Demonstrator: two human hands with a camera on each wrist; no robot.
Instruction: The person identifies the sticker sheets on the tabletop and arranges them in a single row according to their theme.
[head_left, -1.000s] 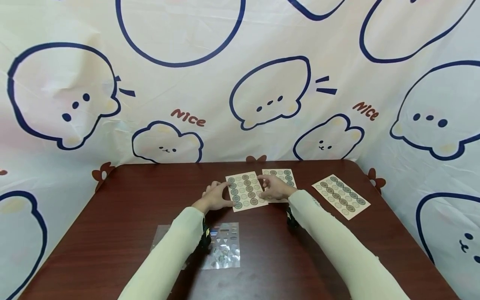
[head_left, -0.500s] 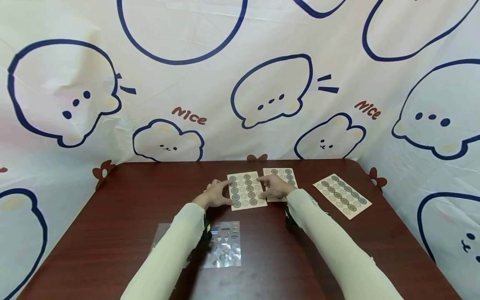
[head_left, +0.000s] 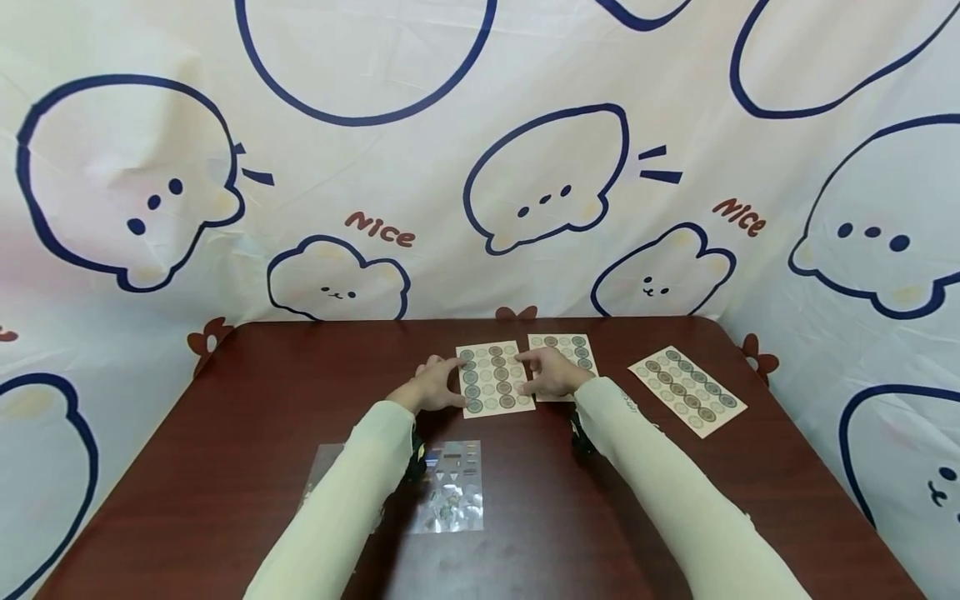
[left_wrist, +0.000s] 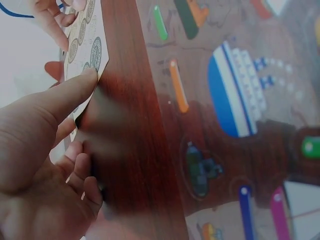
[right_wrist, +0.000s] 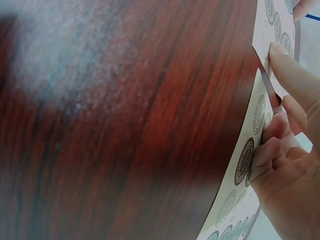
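A cream sticker sheet (head_left: 491, 380) with rows of round grey, brown and pale stickers is held between both hands at the far middle of the table. My left hand (head_left: 432, 386) grips its left edge, the thumb (left_wrist: 82, 86) on the near corner. On the opposite edge my right hand (head_left: 553, 372) holds it, with the thumb (right_wrist: 292, 70) over the border. In the right wrist view, the curled lower fingers of that hand rest on or just over a second sticker sheet (right_wrist: 235, 192), which the hand partly covers in the head view.
A third sticker sheet (head_left: 686, 392) lies at an angle on the right of the dark brown table (head_left: 247, 417). Near the left forearm is a clear plastic sheet (head_left: 457, 492) with colourful pictures, partly hidden by the sleeve. A printed cloth (head_left: 435, 183) hangs behind the table.
The held sticker sheet has turned slightly and sits straighter than a second ago. Both hands keep their hold, and the view has shifted a little.
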